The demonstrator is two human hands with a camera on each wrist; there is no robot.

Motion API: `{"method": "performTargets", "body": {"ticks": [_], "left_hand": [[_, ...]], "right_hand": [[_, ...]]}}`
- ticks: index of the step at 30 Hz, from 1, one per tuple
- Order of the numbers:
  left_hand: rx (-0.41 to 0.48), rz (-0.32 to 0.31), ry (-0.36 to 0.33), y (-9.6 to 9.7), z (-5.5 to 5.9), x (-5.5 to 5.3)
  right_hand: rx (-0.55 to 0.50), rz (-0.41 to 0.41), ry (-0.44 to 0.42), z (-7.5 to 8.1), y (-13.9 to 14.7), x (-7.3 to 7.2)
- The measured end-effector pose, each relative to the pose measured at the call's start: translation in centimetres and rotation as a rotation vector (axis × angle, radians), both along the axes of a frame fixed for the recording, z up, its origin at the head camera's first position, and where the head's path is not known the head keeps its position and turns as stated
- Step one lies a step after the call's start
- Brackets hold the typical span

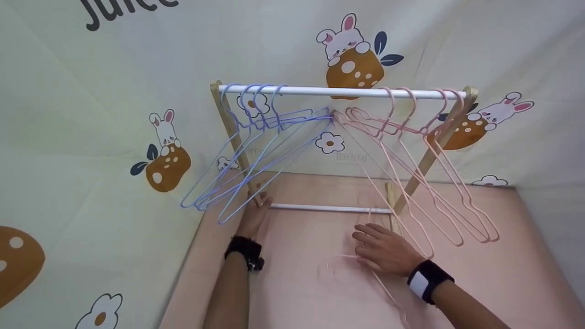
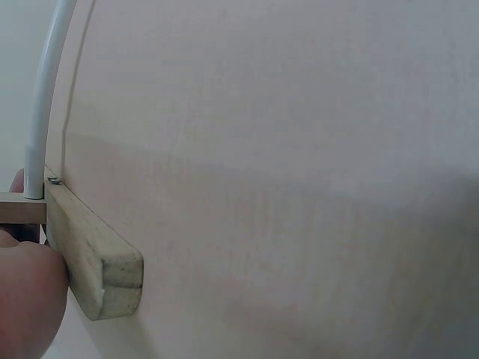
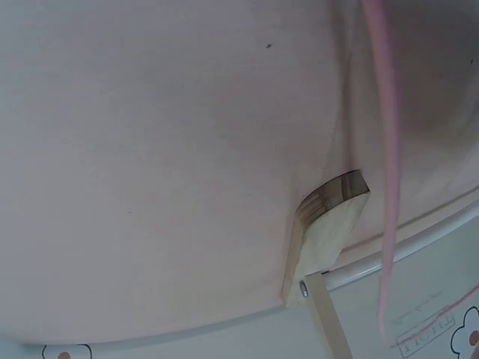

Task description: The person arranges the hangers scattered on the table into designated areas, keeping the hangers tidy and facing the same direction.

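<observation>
A small clothes rack with a white top rail (image 1: 338, 92) and wooden side posts (image 1: 425, 160) stands ahead. My left hand (image 1: 256, 217) grips the foot of its left post, close to the wooden foot block (image 2: 105, 265) and the white lower bar (image 2: 46, 105). A pink clothes hanger (image 1: 388, 292) is held in my right hand (image 1: 388, 249), low in front of the lower bar's right end. Part of this hanger is hidden under the hand. Its pink wire (image 3: 388, 149) crosses the right wrist view.
Several blue hangers (image 1: 267, 157) hang at the rail's left end and several pink hangers (image 1: 411, 183) at its right. The rack stands on a pinkish tabletop (image 1: 311, 246). Behind it hangs a pale printed cloth (image 1: 256, 45). The right foot block (image 3: 329, 224) shows beside the lower bar.
</observation>
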State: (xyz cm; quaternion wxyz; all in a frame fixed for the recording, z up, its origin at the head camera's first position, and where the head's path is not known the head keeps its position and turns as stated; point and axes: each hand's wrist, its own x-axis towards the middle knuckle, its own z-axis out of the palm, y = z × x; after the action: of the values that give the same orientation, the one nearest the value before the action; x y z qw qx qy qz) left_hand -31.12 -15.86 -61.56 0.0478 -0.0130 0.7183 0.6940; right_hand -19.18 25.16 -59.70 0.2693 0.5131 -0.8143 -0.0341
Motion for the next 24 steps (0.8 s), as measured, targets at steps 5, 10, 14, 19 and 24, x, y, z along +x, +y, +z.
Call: {"method": "performTargets", "body": {"ticks": [5,10,14,19,24], "left_hand": [[-0.028,-0.024,0.025,0.0,0.2,0.2],[-0.003,-0.006,0.021,0.1,0.2,0.3],[0.008,0.018,0.02,0.1,0.2,0.1],[0.018,0.021,0.007,0.1,0.2,0.0],[0.029,0.023,-0.013,0.2,-0.1,-0.1]], "right_hand": [[-0.031,0.007,0.016,0.3,-0.7,-0.3],[-0.052,-0.049,0.031,1.2,-1.7,0.1],[-0.098,-0.068,0.046,2.2,-2.8,0.5],[-0.158,-0.057,0.06,3.2,-4.1,0.9],[-0.203,-0.07,0.03,3.7,-5.0,1.5]]}}
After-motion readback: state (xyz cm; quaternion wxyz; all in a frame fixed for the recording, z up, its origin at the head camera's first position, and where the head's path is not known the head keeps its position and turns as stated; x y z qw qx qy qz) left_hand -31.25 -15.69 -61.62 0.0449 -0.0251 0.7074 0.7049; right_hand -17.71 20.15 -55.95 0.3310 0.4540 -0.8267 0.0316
